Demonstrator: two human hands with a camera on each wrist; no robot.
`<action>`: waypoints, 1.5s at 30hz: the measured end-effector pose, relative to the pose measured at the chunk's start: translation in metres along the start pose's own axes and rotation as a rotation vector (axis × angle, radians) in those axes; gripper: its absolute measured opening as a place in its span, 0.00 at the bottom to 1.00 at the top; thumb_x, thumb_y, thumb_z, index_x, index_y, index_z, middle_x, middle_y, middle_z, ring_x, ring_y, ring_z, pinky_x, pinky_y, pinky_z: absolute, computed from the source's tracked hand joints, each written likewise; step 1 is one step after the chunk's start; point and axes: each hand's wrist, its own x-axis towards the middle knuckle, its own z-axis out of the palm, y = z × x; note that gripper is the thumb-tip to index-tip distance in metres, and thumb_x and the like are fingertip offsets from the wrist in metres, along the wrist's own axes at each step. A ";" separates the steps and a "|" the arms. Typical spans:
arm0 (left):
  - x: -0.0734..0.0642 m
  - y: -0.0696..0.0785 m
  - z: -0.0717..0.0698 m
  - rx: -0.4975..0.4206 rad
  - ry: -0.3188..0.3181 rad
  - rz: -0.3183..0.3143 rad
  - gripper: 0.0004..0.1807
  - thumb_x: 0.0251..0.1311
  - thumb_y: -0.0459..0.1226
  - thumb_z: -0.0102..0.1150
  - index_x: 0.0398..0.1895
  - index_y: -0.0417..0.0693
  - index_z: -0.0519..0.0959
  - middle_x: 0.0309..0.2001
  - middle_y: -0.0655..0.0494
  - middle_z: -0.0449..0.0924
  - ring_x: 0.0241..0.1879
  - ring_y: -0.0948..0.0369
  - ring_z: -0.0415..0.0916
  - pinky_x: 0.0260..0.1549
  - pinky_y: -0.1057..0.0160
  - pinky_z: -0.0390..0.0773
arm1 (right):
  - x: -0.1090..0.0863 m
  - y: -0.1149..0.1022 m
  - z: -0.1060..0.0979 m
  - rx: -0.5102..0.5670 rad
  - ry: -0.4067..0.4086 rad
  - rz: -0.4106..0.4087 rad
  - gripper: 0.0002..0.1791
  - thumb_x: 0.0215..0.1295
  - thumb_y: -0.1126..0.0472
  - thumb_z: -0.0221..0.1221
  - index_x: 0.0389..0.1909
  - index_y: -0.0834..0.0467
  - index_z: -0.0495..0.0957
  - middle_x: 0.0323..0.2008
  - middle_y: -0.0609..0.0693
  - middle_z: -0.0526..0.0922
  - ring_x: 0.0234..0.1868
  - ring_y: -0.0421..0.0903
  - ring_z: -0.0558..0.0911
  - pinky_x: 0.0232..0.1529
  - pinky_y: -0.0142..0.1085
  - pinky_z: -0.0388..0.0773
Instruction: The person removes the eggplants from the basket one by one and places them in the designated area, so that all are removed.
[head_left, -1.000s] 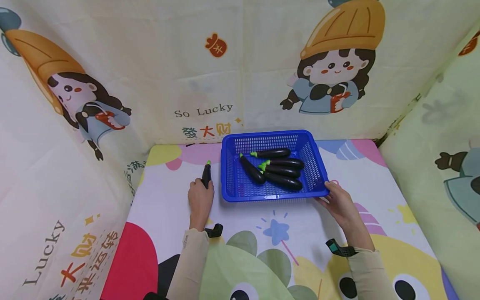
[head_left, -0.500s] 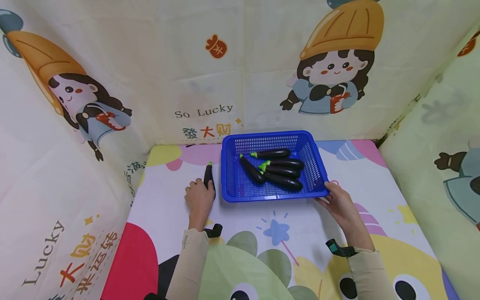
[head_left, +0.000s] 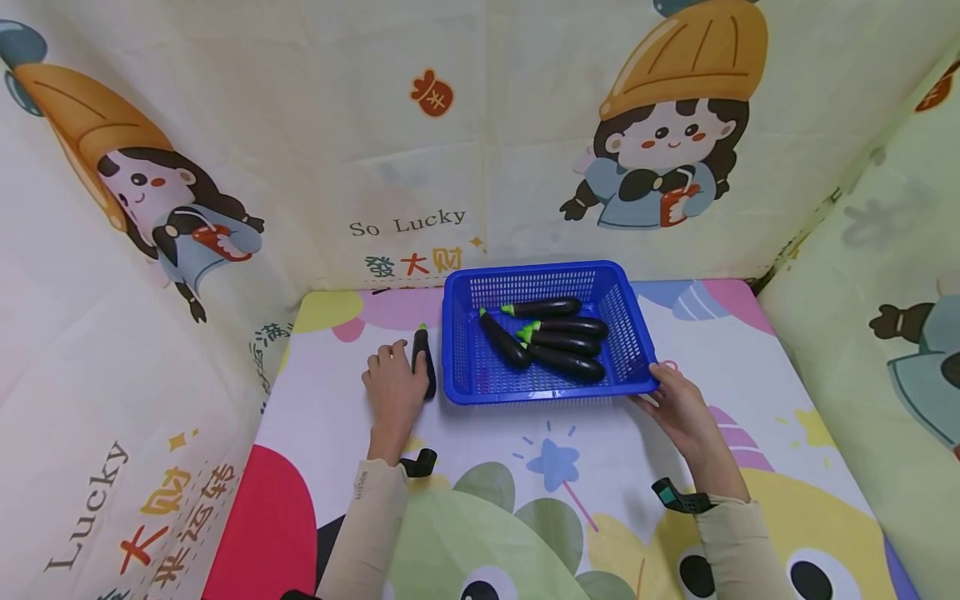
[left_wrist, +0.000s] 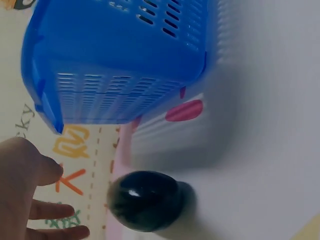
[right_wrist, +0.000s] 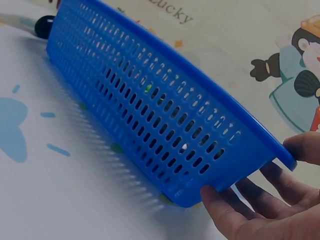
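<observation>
A dark, glossy eggplant with a green stem lies on the tabletop, just left of the blue plastic basket. My left hand is beside it with loosely spread fingers, the thumb close to its side. In the left wrist view, the eggplant's rounded end shows apart from the left fingers. At the basket's near right corner, my right hand holds the rim, thumb on top and fingers underneath. Several eggplants lie inside the basket.
A printed cloth with cartoon shapes covers the table. Cream cartoon-printed curtains stand behind it and on both sides. The basket reaches near the back edge.
My left hand has let go of the eggplant and shifted slightly left, uncovering more of it. The right hand and the basket have stayed in place.
</observation>
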 end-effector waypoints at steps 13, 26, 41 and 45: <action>0.011 0.016 -0.018 0.132 0.045 0.348 0.27 0.72 0.51 0.57 0.66 0.46 0.76 0.60 0.41 0.79 0.62 0.40 0.73 0.60 0.36 0.73 | 0.000 0.001 -0.001 0.019 -0.021 -0.013 0.24 0.83 0.49 0.50 0.72 0.51 0.62 0.67 0.43 0.67 0.70 0.45 0.68 0.62 0.35 0.82; 0.024 0.042 -0.028 0.309 -0.123 0.655 0.33 0.71 0.55 0.59 0.74 0.53 0.71 0.69 0.45 0.73 0.73 0.43 0.63 0.70 0.37 0.66 | 0.000 0.000 -0.002 0.021 -0.013 -0.006 0.23 0.82 0.48 0.50 0.71 0.50 0.62 0.68 0.43 0.66 0.71 0.45 0.66 0.70 0.41 0.70; 0.042 0.064 -0.013 0.267 -0.344 0.977 0.34 0.69 0.50 0.63 0.77 0.55 0.69 0.72 0.50 0.72 0.77 0.44 0.60 0.75 0.37 0.62 | 0.000 0.003 -0.002 0.041 -0.021 -0.025 0.18 0.82 0.50 0.50 0.66 0.51 0.66 0.65 0.42 0.71 0.68 0.43 0.71 0.61 0.34 0.83; 0.047 0.070 -0.007 0.261 -0.384 1.005 0.35 0.68 0.50 0.65 0.77 0.56 0.69 0.73 0.51 0.71 0.78 0.43 0.60 0.75 0.36 0.62 | -0.001 0.002 -0.003 0.042 -0.024 -0.023 0.20 0.83 0.50 0.50 0.68 0.51 0.64 0.67 0.43 0.69 0.68 0.43 0.70 0.60 0.33 0.83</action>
